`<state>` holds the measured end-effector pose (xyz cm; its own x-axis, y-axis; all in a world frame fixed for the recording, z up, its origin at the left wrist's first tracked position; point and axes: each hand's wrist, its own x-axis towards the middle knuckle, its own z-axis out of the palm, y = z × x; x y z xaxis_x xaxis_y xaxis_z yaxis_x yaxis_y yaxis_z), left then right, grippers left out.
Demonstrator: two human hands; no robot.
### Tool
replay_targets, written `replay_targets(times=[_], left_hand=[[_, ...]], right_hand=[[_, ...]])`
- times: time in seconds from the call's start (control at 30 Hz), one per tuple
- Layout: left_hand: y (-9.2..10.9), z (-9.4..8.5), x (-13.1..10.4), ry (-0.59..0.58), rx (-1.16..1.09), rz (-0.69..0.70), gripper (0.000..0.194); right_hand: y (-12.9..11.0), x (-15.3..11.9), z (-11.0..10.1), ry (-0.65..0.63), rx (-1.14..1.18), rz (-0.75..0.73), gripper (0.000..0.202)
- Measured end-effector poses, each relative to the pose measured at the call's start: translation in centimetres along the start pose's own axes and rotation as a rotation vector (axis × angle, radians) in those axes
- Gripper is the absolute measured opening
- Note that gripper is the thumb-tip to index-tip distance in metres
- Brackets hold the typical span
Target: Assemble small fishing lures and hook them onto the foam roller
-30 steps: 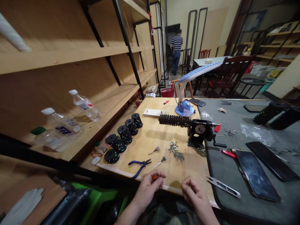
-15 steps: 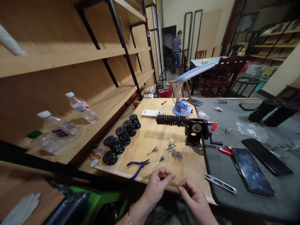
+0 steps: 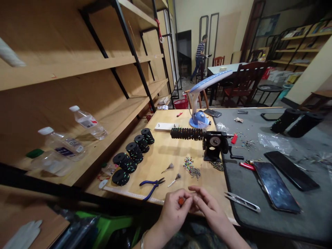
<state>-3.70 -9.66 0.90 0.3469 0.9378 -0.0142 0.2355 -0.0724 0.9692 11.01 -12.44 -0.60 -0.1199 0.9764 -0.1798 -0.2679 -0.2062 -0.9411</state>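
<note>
My left hand [image 3: 173, 211] is curled closed around a small orange-red object [image 3: 181, 201], whose kind I cannot make out. My right hand [image 3: 210, 210] meets it at the table's front edge, thumb and fingers pinched; whatever lies between them is hidden. Just beyond the hands are two small brush-like tufts [image 3: 177, 177] with thin stems. Blue-handled pliers [image 3: 153, 185] lie to the left with jaws apart. A heap of coloured beads [image 3: 188, 164] and small metal pieces [image 3: 195, 173] is farther forward. To the right lie metal thread snips [image 3: 242, 201].
A black hand-cranked winder [image 3: 214, 145] carries a beaded black roll [image 3: 186, 133]. Several black foam spools [image 3: 134, 152] line the left side. A blue lamp [image 3: 199, 119] stands behind. Phones [image 3: 276, 186] rest on the grey mat [image 3: 249, 228]. Shelving with bottles [image 3: 88, 122] borders the left; a person [image 3: 200, 55] is in the background.
My hands have come together, the right moving left until its fingers meet the left hand's. The person in the background has turned and shifted right. The view has shifted slightly.
</note>
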Motion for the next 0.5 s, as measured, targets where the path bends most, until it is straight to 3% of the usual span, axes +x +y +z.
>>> replay_targets(times=[0.3,0.4,0.5], left_hand=[[-0.9,-1.5,0.5,0.074,0.163,0.031,0.021],[-1.5,-3.6,1.2,0.130,0.277,0.059,0.026],[-3.1,-7.3,2.6,0.285,0.463,0.036,0.026]], right_hand=[[2.9,0.2,-0.8,0.047,-0.525,-0.147,0.029],[3.7,0.3,-0.9,0.119,-0.459,-0.132,0.035],[4.5,0.5,-1.2,0.190,-0.256,-0.067,0.044]])
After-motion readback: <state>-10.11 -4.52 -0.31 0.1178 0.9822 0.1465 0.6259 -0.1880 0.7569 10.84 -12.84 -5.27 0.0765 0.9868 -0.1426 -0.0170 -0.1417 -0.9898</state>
